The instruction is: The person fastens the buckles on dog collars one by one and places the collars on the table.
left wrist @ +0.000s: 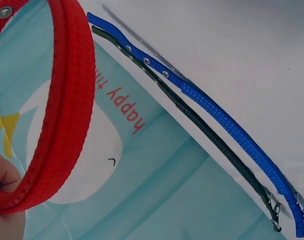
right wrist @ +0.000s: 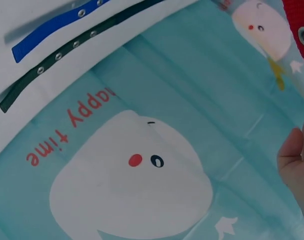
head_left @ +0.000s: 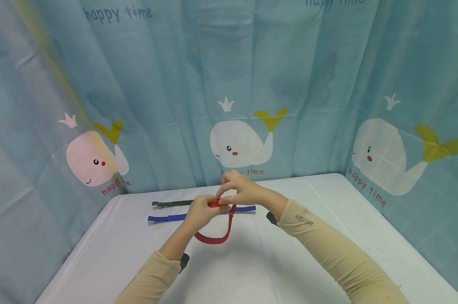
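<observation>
A red collar [head_left: 213,240] hangs in a loop above the table, held up between both hands. The left hand [head_left: 203,214] grips it, and in the left wrist view the strap [left wrist: 66,115] curves up from between the fingers. The right hand [head_left: 244,191] pinches the red collar close beside the left fingertips, thumb and fingers bent toward each other. A metal eyelet shows on the strap [right wrist: 298,22] in the right wrist view. The fingers hide the collar's gripped part.
Behind the hands, a blue collar [head_left: 167,218] and a dark green collar [head_left: 172,204] lie side by side on the white table [head_left: 297,253]. Both have metal eyelets and buckle hardware. A blue curtain [head_left: 168,139] printed with whales encloses the table's back and sides.
</observation>
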The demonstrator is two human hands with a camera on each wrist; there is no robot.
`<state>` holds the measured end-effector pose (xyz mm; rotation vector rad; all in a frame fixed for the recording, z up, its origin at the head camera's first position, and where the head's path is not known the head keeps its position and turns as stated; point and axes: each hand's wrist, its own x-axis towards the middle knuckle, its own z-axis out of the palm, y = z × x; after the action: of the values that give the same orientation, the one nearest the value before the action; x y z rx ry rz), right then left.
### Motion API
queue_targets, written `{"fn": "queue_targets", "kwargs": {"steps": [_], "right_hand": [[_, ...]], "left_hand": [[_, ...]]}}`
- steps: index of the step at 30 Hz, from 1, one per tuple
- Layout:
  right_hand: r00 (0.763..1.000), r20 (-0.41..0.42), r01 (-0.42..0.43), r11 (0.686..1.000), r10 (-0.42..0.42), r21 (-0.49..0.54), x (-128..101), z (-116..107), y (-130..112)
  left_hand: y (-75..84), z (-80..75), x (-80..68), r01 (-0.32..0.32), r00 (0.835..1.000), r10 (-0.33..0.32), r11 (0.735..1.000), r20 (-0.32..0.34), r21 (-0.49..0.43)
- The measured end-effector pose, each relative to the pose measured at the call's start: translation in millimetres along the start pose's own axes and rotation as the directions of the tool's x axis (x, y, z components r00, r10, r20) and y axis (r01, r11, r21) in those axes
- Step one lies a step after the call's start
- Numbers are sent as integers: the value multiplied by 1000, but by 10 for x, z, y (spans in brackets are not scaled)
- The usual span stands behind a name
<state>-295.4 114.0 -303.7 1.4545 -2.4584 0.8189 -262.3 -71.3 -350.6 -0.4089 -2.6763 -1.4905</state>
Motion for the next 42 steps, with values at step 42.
{"fn": "queue_targets", "kwargs": {"steps": [42], "right_hand": [[892, -162, -241, 747, 422, 620, -73, 76, 60]], "left_hand": [[-80, 67, -47, 94, 995, -96, 992, -21, -87]]}}
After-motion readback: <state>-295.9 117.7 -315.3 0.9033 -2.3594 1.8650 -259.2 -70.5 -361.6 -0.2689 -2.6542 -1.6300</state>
